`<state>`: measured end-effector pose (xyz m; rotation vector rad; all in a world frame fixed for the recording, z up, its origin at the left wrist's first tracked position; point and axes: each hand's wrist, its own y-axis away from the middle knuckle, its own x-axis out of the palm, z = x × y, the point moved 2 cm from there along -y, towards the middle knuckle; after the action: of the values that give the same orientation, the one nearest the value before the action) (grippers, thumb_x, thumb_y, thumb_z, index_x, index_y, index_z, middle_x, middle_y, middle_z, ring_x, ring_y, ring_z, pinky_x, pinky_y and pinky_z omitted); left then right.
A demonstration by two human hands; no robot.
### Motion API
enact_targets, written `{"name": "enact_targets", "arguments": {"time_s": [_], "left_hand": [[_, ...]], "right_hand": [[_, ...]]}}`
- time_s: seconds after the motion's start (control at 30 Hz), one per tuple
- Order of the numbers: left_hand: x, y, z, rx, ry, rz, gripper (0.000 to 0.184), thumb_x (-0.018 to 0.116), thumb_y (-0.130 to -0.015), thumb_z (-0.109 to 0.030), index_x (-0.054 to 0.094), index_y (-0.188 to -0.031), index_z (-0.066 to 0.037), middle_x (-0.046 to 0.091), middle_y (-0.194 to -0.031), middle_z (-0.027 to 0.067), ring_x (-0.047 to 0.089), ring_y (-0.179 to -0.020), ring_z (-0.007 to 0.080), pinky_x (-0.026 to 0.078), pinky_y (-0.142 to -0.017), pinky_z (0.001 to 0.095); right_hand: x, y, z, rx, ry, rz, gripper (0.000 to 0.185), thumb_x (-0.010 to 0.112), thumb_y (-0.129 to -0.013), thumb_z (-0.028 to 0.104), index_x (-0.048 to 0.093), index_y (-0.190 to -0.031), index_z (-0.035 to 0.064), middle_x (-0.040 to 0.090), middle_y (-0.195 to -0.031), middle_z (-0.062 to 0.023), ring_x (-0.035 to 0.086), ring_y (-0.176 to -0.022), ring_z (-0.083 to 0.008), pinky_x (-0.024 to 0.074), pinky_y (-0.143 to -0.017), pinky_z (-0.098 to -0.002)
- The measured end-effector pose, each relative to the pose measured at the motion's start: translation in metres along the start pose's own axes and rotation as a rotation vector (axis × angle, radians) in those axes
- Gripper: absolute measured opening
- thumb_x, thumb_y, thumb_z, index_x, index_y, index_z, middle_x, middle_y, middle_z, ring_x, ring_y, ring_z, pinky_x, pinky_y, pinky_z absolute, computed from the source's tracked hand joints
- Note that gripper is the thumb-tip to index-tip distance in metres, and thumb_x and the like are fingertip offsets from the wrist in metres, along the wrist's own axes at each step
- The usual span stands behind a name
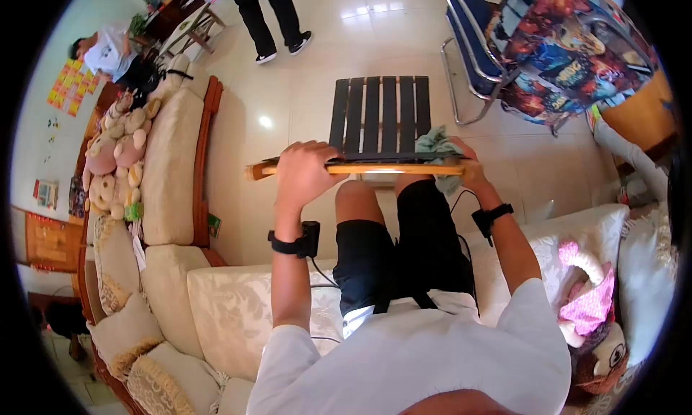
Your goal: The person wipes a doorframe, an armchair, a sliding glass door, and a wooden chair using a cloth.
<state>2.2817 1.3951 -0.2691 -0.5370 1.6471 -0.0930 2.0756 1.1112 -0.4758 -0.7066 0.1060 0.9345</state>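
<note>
In front of my knees stands a wooden chair with black slats point(390, 112), its tan wooden edge point(382, 168) running crosswise nearest me. My left hand point(306, 170) is closed around the left part of that edge, fingers over the top. At the right end, my right hand point(472, 168) is closed on a grey-green cloth point(436, 142), pressing it against the frame. Part of the cloth lies over the slats and part hangs below the edge. The chair's lower parts are mostly hidden.
I sit on a cream sofa point(231, 292), with a pink plush toy point(587, 299) to my right. Further sofa seats point(173, 162) hold plush bears at left. A metal-framed chair point(472, 62) and a table with a printed cloth point(569, 54) stand right. A person's legs point(270, 18) are ahead; another person point(112, 54) is far left.
</note>
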Motion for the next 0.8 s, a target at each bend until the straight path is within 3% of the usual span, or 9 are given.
{"name": "enact_targets", "arguments": {"time_s": [0.07, 0.23, 0.37, 0.5, 0.6, 0.63, 0.7, 0.73, 0.8], "left_hand": [[-0.002, 0.007, -0.006, -0.040, -0.044, 0.062, 0.018, 0.079, -0.063, -0.023, 0.073, -0.076, -0.012, 0.067, -0.073, 0.0024, 0.064, -0.071, 0.0236, 0.050, -0.068, 0.0358], [-0.005, 0.031, -0.016, -0.057, 0.004, 0.014, 0.021, 0.080, -0.062, -0.023, 0.073, -0.077, -0.011, 0.069, -0.076, 0.0042, 0.065, -0.073, 0.0238, 0.049, -0.068, 0.0360], [-0.005, 0.036, -0.019, -0.064, 0.009, -0.001, 0.022, 0.082, -0.060, -0.025, 0.073, -0.076, -0.011, 0.069, -0.075, 0.0046, 0.065, -0.072, 0.0249, 0.049, -0.067, 0.0363], [-0.006, 0.028, -0.015, -0.105, -0.016, -0.003, 0.020, 0.080, -0.062, -0.026, 0.072, -0.074, -0.012, 0.067, -0.073, 0.0043, 0.064, -0.072, 0.0259, 0.050, -0.068, 0.0372], [-0.005, 0.019, -0.011, -0.103, -0.025, -0.021, 0.021, 0.079, -0.063, -0.028, 0.071, -0.073, -0.012, 0.066, -0.071, 0.0045, 0.064, -0.071, 0.0274, 0.051, -0.068, 0.0381], [-0.006, 0.020, -0.009, -0.079, -0.041, -0.012, 0.022, 0.079, -0.062, -0.029, 0.071, -0.072, -0.012, 0.066, -0.071, 0.0051, 0.064, -0.071, 0.0287, 0.051, -0.068, 0.0388], [-0.004, 0.019, -0.002, -0.111, -0.036, -0.001, 0.026, 0.080, -0.061, -0.031, 0.074, -0.078, -0.012, 0.069, -0.075, 0.0062, 0.065, -0.075, 0.0300, 0.051, -0.069, 0.0402], [-0.002, 0.018, 0.001, -0.112, -0.038, -0.028, 0.026, 0.079, -0.062, -0.032, 0.073, -0.077, -0.013, 0.068, -0.074, 0.0068, 0.064, -0.075, 0.0302, 0.051, -0.068, 0.0403], [0.000, 0.019, 0.001, -0.105, -0.037, -0.087, 0.026, 0.079, -0.061, -0.034, 0.071, -0.074, -0.013, 0.066, -0.071, 0.0085, 0.064, -0.074, 0.0315, 0.050, -0.068, 0.0402]], "right_hand": [[-0.010, -0.006, 0.051, 0.091, -0.064, 0.116, 0.054, 0.076, -0.069, 0.026, 0.058, -0.113, -0.0012, 0.059, -0.116, -0.0182, 0.060, -0.107, -0.0339, 0.0453, -0.096, -0.0373], [0.001, 0.015, 0.034, -0.055, -0.028, 0.096, 0.053, 0.077, -0.069, 0.028, 0.058, -0.110, -0.0005, 0.058, -0.109, -0.0156, 0.059, -0.099, -0.0324, 0.0471, -0.090, -0.0359], [0.020, 0.021, -0.015, 0.268, -0.389, 0.134, 0.044, 0.075, -0.073, 0.020, 0.057, -0.108, 0.0008, 0.058, -0.104, -0.0109, 0.059, -0.097, -0.0243, 0.0455, -0.091, -0.0310], [0.032, 0.018, -0.019, 0.338, -0.573, 0.001, 0.037, 0.070, -0.079, 0.013, 0.058, -0.112, 0.0021, 0.059, -0.106, -0.0047, 0.059, -0.099, -0.0182, 0.0458, -0.090, -0.0289], [0.041, 0.017, -0.038, 0.590, -1.140, -0.064, 0.045, 0.074, -0.079, 0.018, 0.057, -0.118, 0.0036, 0.060, -0.108, -0.0046, 0.060, -0.099, -0.0172, 0.0484, -0.089, -0.0308], [0.044, 0.019, -0.068, 0.275, -0.544, -0.046, 0.049, 0.074, -0.079, 0.024, 0.056, -0.120, 0.0047, 0.061, -0.108, -0.0063, 0.061, -0.099, -0.0192, 0.0498, -0.087, -0.0324], [0.036, 0.022, -0.067, 0.230, 0.428, 0.077, 0.058, 0.074, -0.079, 0.036, 0.053, -0.124, 0.0059, 0.063, -0.112, -0.0130, 0.063, -0.100, -0.0271, 0.0518, -0.085, -0.0359], [0.048, 0.041, -0.167, -0.101, 0.469, 0.102, 0.058, 0.071, -0.082, 0.035, 0.051, -0.128, 0.0057, 0.063, -0.115, -0.0167, 0.061, -0.106, -0.0308, 0.0509, -0.087, -0.0370], [0.040, 0.031, -0.136, 0.003, 0.410, 0.227, 0.058, 0.072, -0.082, 0.031, 0.050, -0.129, 0.0060, 0.062, -0.116, -0.0155, 0.060, -0.107, -0.0296, 0.0499, -0.089, -0.0369]]}}
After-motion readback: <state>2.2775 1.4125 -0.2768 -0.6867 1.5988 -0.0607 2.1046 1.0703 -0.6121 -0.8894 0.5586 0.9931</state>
